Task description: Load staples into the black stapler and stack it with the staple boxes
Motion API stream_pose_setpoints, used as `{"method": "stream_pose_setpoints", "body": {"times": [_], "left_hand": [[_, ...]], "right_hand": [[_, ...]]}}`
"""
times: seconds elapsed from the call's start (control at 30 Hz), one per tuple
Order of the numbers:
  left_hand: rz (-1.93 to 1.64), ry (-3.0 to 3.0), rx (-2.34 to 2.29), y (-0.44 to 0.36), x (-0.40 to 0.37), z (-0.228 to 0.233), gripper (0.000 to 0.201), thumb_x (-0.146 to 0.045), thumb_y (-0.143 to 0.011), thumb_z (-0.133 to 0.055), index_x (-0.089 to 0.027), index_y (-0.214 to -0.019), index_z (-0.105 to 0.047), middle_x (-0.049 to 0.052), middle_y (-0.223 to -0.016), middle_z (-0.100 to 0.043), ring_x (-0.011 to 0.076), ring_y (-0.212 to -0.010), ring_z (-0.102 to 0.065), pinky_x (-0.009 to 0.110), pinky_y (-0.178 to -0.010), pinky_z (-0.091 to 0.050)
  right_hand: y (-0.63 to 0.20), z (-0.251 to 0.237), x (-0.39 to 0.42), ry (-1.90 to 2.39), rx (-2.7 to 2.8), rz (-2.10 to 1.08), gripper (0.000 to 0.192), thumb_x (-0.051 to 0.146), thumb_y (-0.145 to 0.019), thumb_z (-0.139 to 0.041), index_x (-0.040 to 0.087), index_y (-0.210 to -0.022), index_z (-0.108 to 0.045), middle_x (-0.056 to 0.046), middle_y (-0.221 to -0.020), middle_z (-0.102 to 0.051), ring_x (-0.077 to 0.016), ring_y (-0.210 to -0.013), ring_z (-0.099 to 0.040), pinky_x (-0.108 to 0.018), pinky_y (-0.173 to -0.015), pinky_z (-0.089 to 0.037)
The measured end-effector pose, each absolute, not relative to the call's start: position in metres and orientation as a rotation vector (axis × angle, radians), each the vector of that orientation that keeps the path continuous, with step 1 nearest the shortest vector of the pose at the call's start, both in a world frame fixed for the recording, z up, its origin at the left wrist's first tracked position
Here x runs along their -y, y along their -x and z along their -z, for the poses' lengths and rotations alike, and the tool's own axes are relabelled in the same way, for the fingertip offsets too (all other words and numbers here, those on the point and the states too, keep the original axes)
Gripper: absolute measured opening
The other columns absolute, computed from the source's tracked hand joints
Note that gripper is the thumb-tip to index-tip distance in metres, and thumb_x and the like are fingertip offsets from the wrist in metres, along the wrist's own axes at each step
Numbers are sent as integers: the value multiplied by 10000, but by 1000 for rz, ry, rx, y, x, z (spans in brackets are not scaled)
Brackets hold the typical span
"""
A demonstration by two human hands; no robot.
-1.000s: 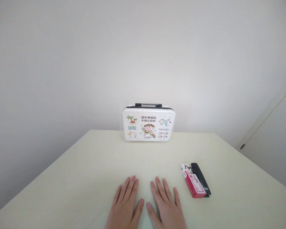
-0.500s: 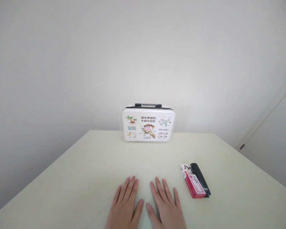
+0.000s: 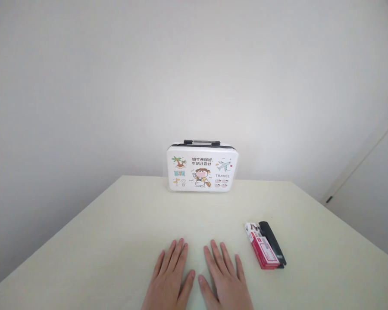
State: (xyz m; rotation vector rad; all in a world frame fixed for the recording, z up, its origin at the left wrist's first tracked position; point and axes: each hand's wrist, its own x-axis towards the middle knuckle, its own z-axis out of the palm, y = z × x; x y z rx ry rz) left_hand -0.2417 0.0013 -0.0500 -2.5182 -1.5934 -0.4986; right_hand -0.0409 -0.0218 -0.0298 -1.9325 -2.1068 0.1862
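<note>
Red-and-white package (image 3: 265,252) lies unmoved, untouched; left hand (image 3: 168,282) and right hand (image 3: 228,283) stay flat on the tabletop (image 3: 110,241) (empty, fingers slightly spread), so nothing is being handled.

Your left hand (image 3: 168,286) and your right hand (image 3: 229,286) are bare. Each unit comprises a broad back, four slender fingers and one thumb. Note the form of the fingers (image 3: 176,259): they are straight and narrow, and taper gradually to rounded tips. The little finger is the shortest of each set. Your left thumb (image 3: 186,286) and right thumb (image 3: 207,289) are thicker than the fingers. The backs have a smooth, even surface. Nail detail is too small to read. The lower edge of the view cuts off both hands.
</note>
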Motion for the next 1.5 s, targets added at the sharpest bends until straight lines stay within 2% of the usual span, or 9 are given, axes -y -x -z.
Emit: {"method": "stream_pose_setpoints", "body": {"times": [0.13,0.27,0.37,0.53,0.67,0.83,1.1,1.33,1.5], "left_hand": [[552,2591,1846,230,5,25,492,-447,-1022,-416,-256,-1453,-558,68,-1509,-559,286,-1356,-537,462,-1092,-460],[625,2721,2067,192,2,-3,439,-373,-1007,-386,-199,-1327,-631,126,-1236,-681,288,-1142,-633,410,-977,-492],[818,2870,2097,148,-9,-14,389,-349,-1016,-351,-208,-1217,-653,100,-1143,-700,258,-1072,-653,353,-929,-478],[908,2963,2062,67,-31,-18,423,-401,-1048,-288,-205,-1098,-659,98,-1117,-703,249,-967,-674,344,-839,-465],[1000,2967,2098,31,-38,-21,506,-442,-1058,-236,-163,-1121,-653,152,-1158,-697,275,-991,-671,367,-843,-462],[1138,3000,2134,51,-27,-19,495,-435,-1066,-231,-201,-1076,-667,101,-1114,-732,238,-1016,-677,325,-867,-470],[1173,2767,2453,156,-1,-23,503,-509,-1043,-244,-224,-999,-655,85,-996,-748,241,-949,-692,318,-830,-490],[910,2461,2487,194,17,-15,505,-453,-955,-395,-207,-1376,-524,136,-1295,-606,271,-1168,-642,366,-957,-498],[823,2469,2422,175,25,1,677,-335,-803,-550,-184,-1456,-451,142,-1322,-563,247,-1198,-629,306,-1014,-486]], "right_hand": [[29,19,19,1823,2134,-470,635,578,-966,-468,342,-1551,-397,26,-1643,-230,-392,-1542,-219,-752,-1211,-160],[9,-2,16,1662,1965,-698,566,567,-993,-426,271,-1450,-578,-54,-1557,-498,-341,-1476,-414,-624,-1227,-309],[-25,-17,12,1578,1774,-515,502,543,-998,-440,273,-1374,-632,-72,-1477,-594,-280,-1398,-511,-521,-1207,-386],[-115,-9,-2,1726,1365,-29,503,556,-944,-494,233,-1289,-668,-138,-1320,-663,-330,-1216,-592,-554,-1083,-447],[-154,15,-10,1838,1196,-288,580,612,-951,-430,186,-1249,-686,-158,-1220,-703,-308,-1056,-666,-472,-970,-507],[-122,21,-5,1734,1268,-522,499,631,-943,-471,217,-1074,-716,-97,-1068,-732,-255,-921,-687,-364,-831,-531],[-7,22,16,1561,1418,-672,482,610,-976,-459,228,-1090,-731,-66,-946,-692,-224,-829,-678,-321,-788,-532],[37,45,14,1435,1307,-645,575,603,-978,-472,214,-1376,-615,-65,-1019,-694,-211,-842,-693,-293,-805,-558],[32,51,16,1410,1305,-647,563,590,-980,-486,224,-1393,-601,-59,-1055,-686,-209,-942,-684,-277,-851,-549]]}}
